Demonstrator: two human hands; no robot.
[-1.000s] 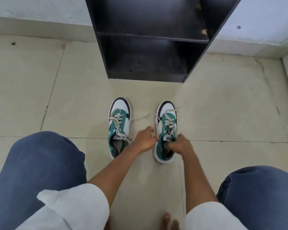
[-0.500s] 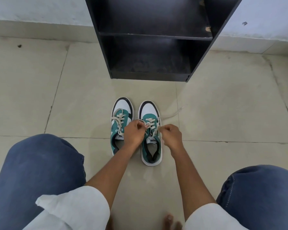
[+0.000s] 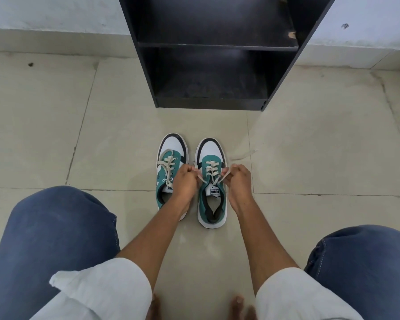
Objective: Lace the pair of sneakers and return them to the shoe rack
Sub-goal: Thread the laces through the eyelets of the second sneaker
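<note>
Two green, white and black sneakers stand side by side on the tiled floor, toes toward the rack. The left sneaker (image 3: 169, 165) has its cream lace threaded and lying loose. The right sneaker (image 3: 211, 197) sits between my hands. My left hand (image 3: 185, 183) is closed on one end of its cream lace (image 3: 211, 170), at the shoe's left side. My right hand (image 3: 237, 181) is closed on the other end at the right side, with that end trailing off over the floor. The black shoe rack (image 3: 208, 49) stands just beyond, its shelves bare.
My knees in blue jeans (image 3: 56, 232) frame the floor on both sides, and my bare toes (image 3: 237, 303) show at the bottom edge. A white wall (image 3: 56, 12) with a low skirting runs behind the rack. Beige floor tiles (image 3: 321, 146) spread around the shoes.
The right sneaker has slid left, close beside the left one, and been straightened. My hands moved from its heel opening up to the lace ends at either side.
</note>
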